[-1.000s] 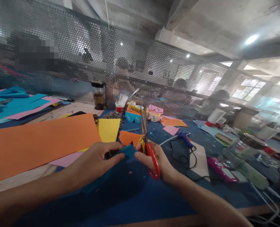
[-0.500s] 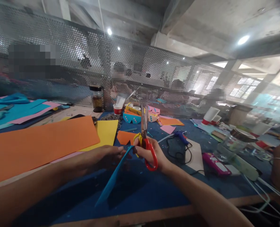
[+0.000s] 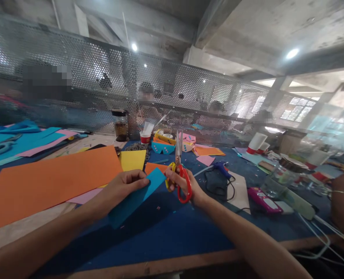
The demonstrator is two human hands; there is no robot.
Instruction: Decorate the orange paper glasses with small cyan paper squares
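Head view: left hand [image 3: 131,184] pinched on blue paper [image 3: 135,199], right hand [image 3: 195,190] closed around scissors [image 3: 178,158]; lidded jar [image 3: 120,123] with brownish contents [image 3: 121,131].

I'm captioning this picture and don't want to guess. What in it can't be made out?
All in the head view:
Underside of the blue rectangular paper strip: faces away from the camera.
Part of the right hand: behind the handles of the metal scissors with red and yellow loops.
Lower part of the small orange paper piece: covered by the blue strip.
Left end of the large orange sheet: cut off by the picture's edge.
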